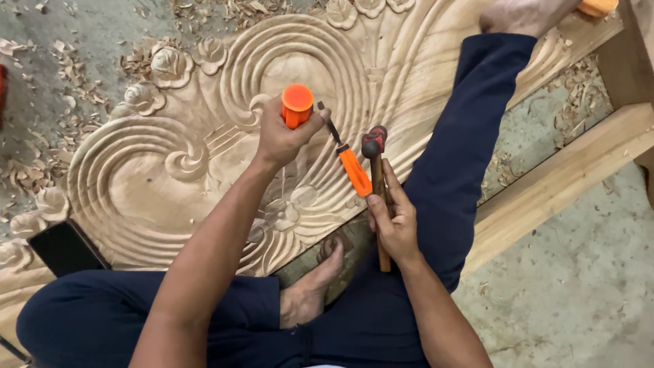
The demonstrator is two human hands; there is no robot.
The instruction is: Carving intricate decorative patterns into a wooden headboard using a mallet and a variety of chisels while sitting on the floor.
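My left hand point(283, 136) grips an orange-handled chisel point(297, 105) upright over a large pale carved wooden panel point(143, 184) with swirls and rosettes. My right hand point(392, 221) holds a wooden-handled hammer point(376, 170) with a dark red head, and also a second orange-handled chisel point(351, 163) whose thin blade points up-left towards my left hand. Both hands hover above the panel's floral carving near its lower edge. My legs in dark blue trousers lie across the panel.
Wood chips point(75, 88) litter the concrete floor at upper left. A dark flat phone-like object point(65, 249) rests on the panel at left. A wooden beam point(565, 177) runs diagonally at right. My bare foot point(310, 289) rests by the panel's edge.
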